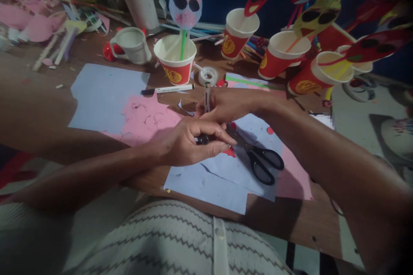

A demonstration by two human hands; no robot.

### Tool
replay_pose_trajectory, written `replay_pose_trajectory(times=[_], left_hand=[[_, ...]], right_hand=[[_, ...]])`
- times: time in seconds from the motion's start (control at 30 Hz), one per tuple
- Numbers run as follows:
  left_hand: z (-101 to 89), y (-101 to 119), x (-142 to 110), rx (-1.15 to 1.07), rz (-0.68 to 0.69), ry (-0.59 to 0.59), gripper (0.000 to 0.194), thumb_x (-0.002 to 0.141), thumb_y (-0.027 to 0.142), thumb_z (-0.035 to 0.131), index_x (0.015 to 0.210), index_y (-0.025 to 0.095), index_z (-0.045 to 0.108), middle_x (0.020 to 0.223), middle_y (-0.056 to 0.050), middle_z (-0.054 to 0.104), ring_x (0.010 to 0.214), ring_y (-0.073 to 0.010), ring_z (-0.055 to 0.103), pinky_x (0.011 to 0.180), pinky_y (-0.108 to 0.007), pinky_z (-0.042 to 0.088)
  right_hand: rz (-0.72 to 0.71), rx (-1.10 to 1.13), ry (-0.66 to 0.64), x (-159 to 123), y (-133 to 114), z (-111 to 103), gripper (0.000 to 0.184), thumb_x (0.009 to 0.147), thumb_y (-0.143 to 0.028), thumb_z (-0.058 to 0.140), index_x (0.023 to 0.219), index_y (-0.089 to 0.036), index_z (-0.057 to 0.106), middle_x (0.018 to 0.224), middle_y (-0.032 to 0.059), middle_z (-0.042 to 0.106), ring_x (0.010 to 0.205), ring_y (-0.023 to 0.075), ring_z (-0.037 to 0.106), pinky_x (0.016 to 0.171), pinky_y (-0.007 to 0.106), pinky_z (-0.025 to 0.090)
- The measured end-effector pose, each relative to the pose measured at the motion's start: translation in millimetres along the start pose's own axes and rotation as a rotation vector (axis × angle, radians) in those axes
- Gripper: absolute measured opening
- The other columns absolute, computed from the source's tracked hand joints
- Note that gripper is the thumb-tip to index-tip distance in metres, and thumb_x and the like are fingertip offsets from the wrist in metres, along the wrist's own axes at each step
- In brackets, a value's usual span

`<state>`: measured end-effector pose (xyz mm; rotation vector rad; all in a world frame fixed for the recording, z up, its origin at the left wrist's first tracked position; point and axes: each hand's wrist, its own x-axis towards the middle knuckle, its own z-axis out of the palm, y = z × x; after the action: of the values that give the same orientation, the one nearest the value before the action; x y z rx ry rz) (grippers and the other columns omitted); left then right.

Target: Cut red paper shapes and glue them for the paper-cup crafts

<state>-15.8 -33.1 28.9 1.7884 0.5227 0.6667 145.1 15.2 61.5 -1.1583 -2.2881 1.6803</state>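
Note:
My left hand (pixel 190 142) is closed around a small dark object (pixel 203 139), perhaps a pen cap, low over the table. My right hand (pixel 226 105) is just beyond it, fingers pinched on a thin pen-like stick (pixel 207 96) that points upward. The two hands nearly touch. Black-handled scissors (pixel 258 157) lie on light blue paper (pixel 213 180) right of my left hand. A small red paper scrap (pixel 230 152) shows under my left fingers.
A black-and-white marker (pixel 167 90) lies on pink paper (pixel 145 120) and blue paper (pixel 103 94). A tape roll (pixel 208 76), a white mug (pixel 132 45), and several red paper cups (pixel 176 60) holding masked paper faces on straws stand behind. Craft clutter fills the far left.

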Motion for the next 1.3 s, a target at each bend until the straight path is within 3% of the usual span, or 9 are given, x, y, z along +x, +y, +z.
replay_pose_trajectory(times=[0.17, 0.37, 0.67, 0.97, 1.3], left_hand=[[0.1, -1.3, -0.2, -0.011, -0.005, 0.006, 0.012, 0.08, 0.019, 0.062, 0.088, 0.019, 0.071, 0.085, -0.001, 0.072, 0.093, -0.0162, 0.065, 0.085, -0.025, 0.049], [-1.7, 1.4, 0.8, -0.023, -0.044, -0.031, 0.014, 0.08, 0.02, 0.061, 0.09, 0.017, 0.071, 0.086, -0.002, 0.073, 0.072, -0.011, 0.065, 0.063, -0.018, 0.05], [-1.3, 0.2, -2.6, -0.01, -0.113, -0.048, 0.016, 0.081, 0.023, 0.061, 0.093, 0.018, 0.07, 0.079, -0.002, 0.072, 0.062, -0.0094, 0.061, 0.053, -0.018, 0.044], [-1.4, -0.8, -2.8, -0.009, -0.098, -0.051, 0.016, 0.081, 0.022, 0.06, 0.093, 0.017, 0.07, 0.079, -0.003, 0.071, 0.064, -0.0103, 0.061, 0.054, -0.019, 0.045], [-1.2, 0.5, -2.1, -0.091, -0.087, -0.046, 0.015, 0.082, 0.02, 0.06, 0.093, 0.019, 0.07, 0.085, -0.002, 0.071, 0.075, -0.0125, 0.064, 0.065, -0.021, 0.05]], right_hand=[[0.017, 0.059, -0.004, -3.4, 10.6, -1.9, 0.013, 0.075, -0.017, 0.059, 0.063, -0.017, 0.061, 0.047, -0.0075, 0.056, 0.041, 0.0063, 0.052, 0.036, 0.014, 0.038], [0.038, 0.131, 0.102, -18.0, 14.2, 3.2, 0.022, 0.077, -0.018, 0.056, 0.056, -0.019, 0.053, 0.043, -0.0073, 0.052, 0.039, 0.0068, 0.049, 0.036, 0.015, 0.037], [0.07, 0.271, 0.368, -46.1, 28.2, 26.0, 0.015, 0.077, -0.017, 0.056, 0.062, -0.02, 0.056, 0.046, -0.0069, 0.056, 0.042, 0.0079, 0.052, 0.041, 0.017, 0.037], [0.069, -0.002, 0.723, -72.3, 23.7, 61.7, 0.016, 0.077, -0.017, 0.058, 0.061, -0.018, 0.058, 0.052, -0.005, 0.055, 0.048, 0.008, 0.048, 0.045, 0.018, 0.036], [0.0, -0.341, 0.902, -94.1, 29.0, 102.3, 0.008, 0.08, -0.019, 0.059, 0.072, -0.02, 0.061, 0.049, -0.0058, 0.056, 0.04, 0.0073, 0.047, 0.041, 0.02, 0.034]])
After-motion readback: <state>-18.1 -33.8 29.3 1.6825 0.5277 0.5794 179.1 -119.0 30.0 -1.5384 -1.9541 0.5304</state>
